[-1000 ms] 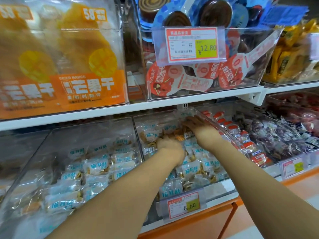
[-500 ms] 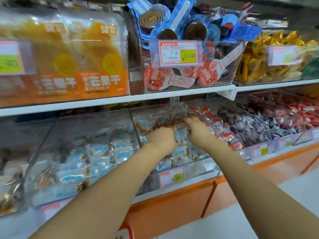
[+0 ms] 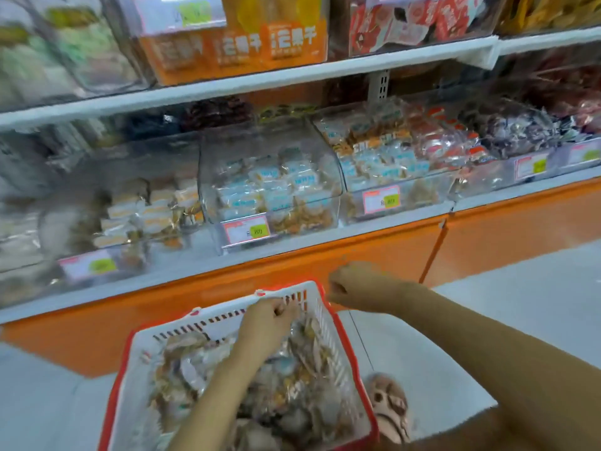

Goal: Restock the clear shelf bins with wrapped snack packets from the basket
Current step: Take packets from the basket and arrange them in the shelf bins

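Judging by how full things look, the restock is under way but not finished. On the lower shelf, the left bin point(image 3: 143, 213) of pale yellow wafer packets looks low. The middle clear bin point(image 3: 273, 187) holds a fair heap of blue-and-white wrapped packets with room on top. The bin to its right point(image 3: 383, 157) is piled close to its rim. Below the shelf, the red-and-white basket point(image 3: 224, 309) is far from empty (a deep jumble of wrapped snack packets point(image 3: 201, 372) lies in it), so I judge many handfuls are left.

The left hand point(image 3: 270, 323) is inside the basket at its far wall, fingers curled onto the packets. Whether they grip one I cannot tell through the blur. The right hand point(image 3: 351, 288) hovers just beyond the basket's right rim, fingers also curled, and whether they hold anything is hidden.

The whole view is smeared. The price tags point(image 3: 247, 231) are unreadable, the far-left bins dissolve into haze, and the upper shelf is cut off at the top. A sandalled foot point(image 3: 390, 408) is partly covered by the right forearm.
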`<state>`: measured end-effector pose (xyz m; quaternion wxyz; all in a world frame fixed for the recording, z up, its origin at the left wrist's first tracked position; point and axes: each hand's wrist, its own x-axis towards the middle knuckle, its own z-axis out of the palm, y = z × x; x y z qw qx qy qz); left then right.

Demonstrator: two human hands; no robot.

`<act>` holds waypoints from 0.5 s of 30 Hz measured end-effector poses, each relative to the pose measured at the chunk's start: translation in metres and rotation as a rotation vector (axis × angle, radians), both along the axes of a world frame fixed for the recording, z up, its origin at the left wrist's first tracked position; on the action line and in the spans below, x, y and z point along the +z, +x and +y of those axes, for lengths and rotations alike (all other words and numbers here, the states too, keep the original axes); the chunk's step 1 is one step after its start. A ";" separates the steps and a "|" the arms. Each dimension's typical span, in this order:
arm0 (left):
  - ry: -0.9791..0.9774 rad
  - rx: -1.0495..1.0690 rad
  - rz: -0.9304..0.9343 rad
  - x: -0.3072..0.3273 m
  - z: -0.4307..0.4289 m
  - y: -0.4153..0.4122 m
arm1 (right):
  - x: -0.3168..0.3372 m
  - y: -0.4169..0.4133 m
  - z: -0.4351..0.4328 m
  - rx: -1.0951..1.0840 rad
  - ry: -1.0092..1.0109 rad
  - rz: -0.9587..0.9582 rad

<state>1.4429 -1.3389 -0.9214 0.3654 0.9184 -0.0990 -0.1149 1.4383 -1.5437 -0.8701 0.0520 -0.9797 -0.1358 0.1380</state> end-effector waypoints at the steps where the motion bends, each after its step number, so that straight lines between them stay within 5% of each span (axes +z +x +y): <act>1: 0.066 -0.026 0.096 -0.016 0.014 -0.008 | -0.015 -0.010 0.008 -0.001 0.031 0.050; 6: 0.242 -0.136 0.421 -0.078 0.069 -0.060 | -0.095 -0.057 0.047 0.016 0.044 0.252; 15: 0.217 -0.087 0.349 -0.095 0.096 -0.098 | -0.179 -0.096 0.080 0.025 0.055 0.440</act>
